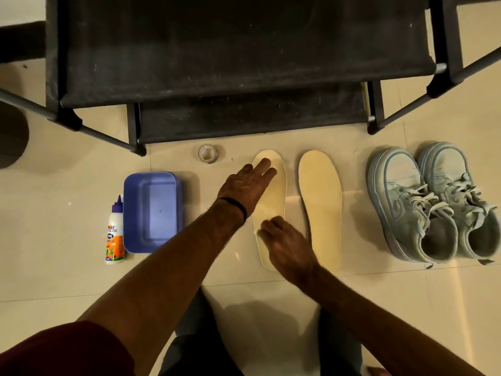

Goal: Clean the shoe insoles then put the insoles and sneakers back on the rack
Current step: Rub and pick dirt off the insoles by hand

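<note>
A pale tiled floor [67, 185] carries everything. On it, from left to right, lie a glue bottle [115, 234] on its side, a blue plastic tub [151, 213] just beside it, two cream insoles [321, 202] side by side, and a pair of light blue sneakers [431, 204] touching each other. A tape roll [208, 153] lies near the black rack [230, 66], whose legs stand on the floor.

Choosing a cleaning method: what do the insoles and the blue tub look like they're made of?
Insoles: pale cream, matte, thin and flat, probably foam or felt-like board; which one cannot be told. Blue tub: likely moulded plastic, smooth with a soft sheen and rounded corners.
</note>
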